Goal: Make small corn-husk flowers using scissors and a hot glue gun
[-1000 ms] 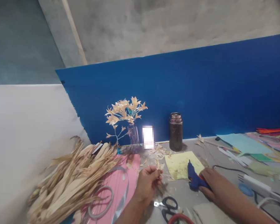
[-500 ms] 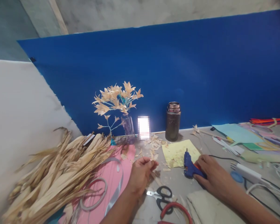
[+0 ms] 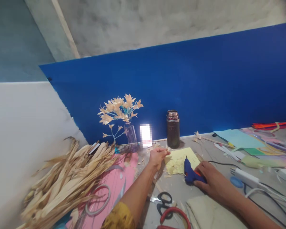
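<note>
My right hand [image 3: 206,176] is wrapped round the handle of a blue glue gun [image 3: 190,173], its nozzle pointing up over a yellow sheet [image 3: 181,160]. At the sheet's left edge, my left hand [image 3: 159,156] is closed in a pinch; a pale bit of husk [image 3: 168,149] shows at the fingertips. Pale husk flowers [image 3: 120,106] on blue-green stems stand in a clear vase [image 3: 130,133] behind. Black-handled scissors [image 3: 165,197] lie nearer me, beside a red curved handle [image 3: 177,211].
Dried corn husks [image 3: 71,181] heap over pink paper [image 3: 131,165] at left. A dark open bottle [image 3: 173,130] stands at the blue board [image 3: 205,82]. White adapter [image 3: 246,177], cables and coloured papers [image 3: 241,139] lie at right; folded cloth [image 3: 209,213] lies in front.
My left hand has reached forward and right to the yellow sheet, and a yellow patterned sleeve now shows. My right hand still grips the glue gun. The view has tilted up slightly.
</note>
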Demonstrator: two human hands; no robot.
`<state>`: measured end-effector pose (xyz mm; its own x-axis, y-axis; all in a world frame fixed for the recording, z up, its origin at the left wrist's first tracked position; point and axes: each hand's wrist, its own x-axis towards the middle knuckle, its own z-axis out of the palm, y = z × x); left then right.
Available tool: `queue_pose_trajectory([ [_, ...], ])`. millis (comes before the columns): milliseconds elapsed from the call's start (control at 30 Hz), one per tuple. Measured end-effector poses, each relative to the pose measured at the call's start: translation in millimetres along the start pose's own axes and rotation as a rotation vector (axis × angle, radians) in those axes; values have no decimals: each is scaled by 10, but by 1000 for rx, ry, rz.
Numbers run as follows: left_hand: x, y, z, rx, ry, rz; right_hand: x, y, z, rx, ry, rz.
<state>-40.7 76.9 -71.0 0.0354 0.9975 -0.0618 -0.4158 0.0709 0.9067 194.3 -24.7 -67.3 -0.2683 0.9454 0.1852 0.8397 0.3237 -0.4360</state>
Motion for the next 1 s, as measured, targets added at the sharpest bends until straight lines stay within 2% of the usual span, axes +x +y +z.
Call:
queue_pose_trajectory([
  [133, 72, -75, -122, 22, 23, 3, 51, 193, 36, 152, 22, 0],
  [233, 79, -108, -149, 16, 27, 7, 86, 305, -27, 341, 14, 41],
  [300, 75, -127, -142, -1, 26, 13, 92, 362, -98, 477, 25, 113],
  [433, 21, -91, -140, -65, 9, 36, 82, 442, -177, 817, 132, 332],
  [533, -67, 17, -166, -108, -34, 57, 60, 430, -145, 1084, 65, 405],
  [633, -172, 128, -177, -125, -90, 59, 22, 336, -114, 1176, -39, 359],
  [733, -247, 183, -148, -108, -150, 42, -6, 222, -124, 1151, -35, 221],
  [800, -268, 183, -114, -86, -184, 27, -11, 171, -133, 1141, -30, 162],
  [1000, -273, 110, -12, -7, -241, 10, -22, 120, -127, 1213, -43, 129],
])
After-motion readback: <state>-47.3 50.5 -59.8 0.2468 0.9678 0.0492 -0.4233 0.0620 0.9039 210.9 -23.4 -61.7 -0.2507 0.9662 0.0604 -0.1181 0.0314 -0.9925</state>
